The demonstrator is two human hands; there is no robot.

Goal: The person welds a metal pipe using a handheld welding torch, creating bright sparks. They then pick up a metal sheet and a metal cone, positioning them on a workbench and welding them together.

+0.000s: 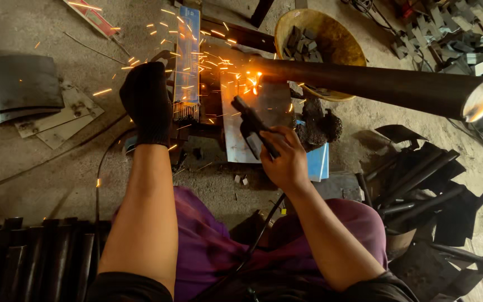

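Pipe (375,84): your right hand (286,162) is gripping the torch (252,126) at its sparking end; gloved left hand (147,103) is curling, grip unclear, scrap (420,179) crowding right.

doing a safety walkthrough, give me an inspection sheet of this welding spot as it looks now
surface: bare concrete floor, gritty.
job's things: dark steel pipe lying across a flat metal plate; bright arc and sparks at the pipe's end.
clutter: curved plates, yellow basin of metal blocks, packet of welding rods, dark tubes.
grippers: left hand in a black glove, raised by the sparks; right hand bare, gripping the electrode holder.
cables: black lead running from the holder towards the lap.
surroundings: scrap offcuts on the right.
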